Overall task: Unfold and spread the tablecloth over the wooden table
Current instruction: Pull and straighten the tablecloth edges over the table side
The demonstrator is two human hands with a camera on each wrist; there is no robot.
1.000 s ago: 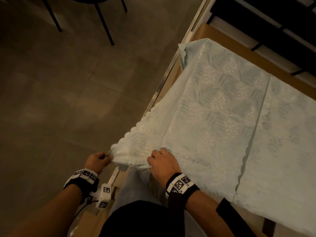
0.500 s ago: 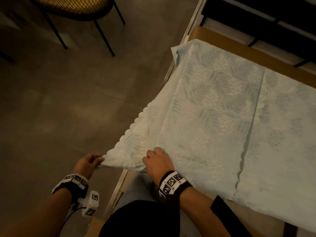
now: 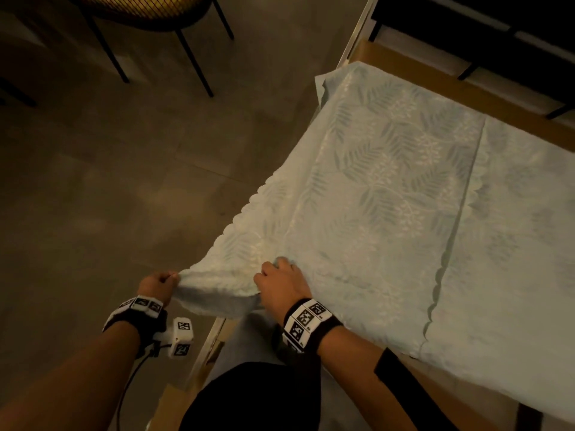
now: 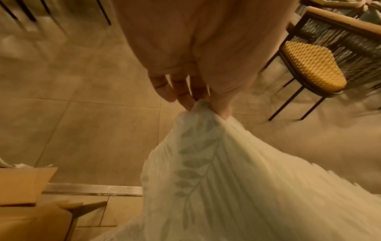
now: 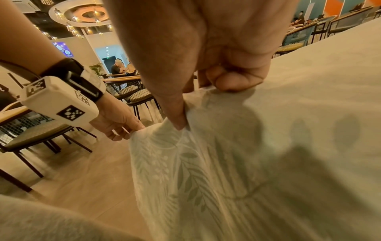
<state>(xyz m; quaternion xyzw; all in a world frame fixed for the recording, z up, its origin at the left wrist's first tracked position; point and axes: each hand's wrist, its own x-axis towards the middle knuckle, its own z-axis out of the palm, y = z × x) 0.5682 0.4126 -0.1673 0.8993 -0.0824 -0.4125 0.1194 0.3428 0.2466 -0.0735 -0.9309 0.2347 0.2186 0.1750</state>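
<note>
Spreading step: left hand [image 3: 158, 286] and right hand [image 3: 281, 283] each in a closed pinch grip on the tablecloth [image 3: 389, 213] near corner, cloth stretching away from both grips over the wooden tabletop [image 3: 404, 62]; next move probably needs an even outward pull.

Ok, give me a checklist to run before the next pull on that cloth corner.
1. Left hand pinches the tablecloth corner: ok.
2. Right hand grips the near edge: ok.
3. Corner held off the floor: ok, it hangs between the hands.
4. Cloth fully unfolded: not ok, a scalloped folded layer lies across the top.
5. Wooden table covered at the far side: not ok, bare wood shows.
6. Chair clear of the pull path: ok, it stands apart from the cloth.
</note>
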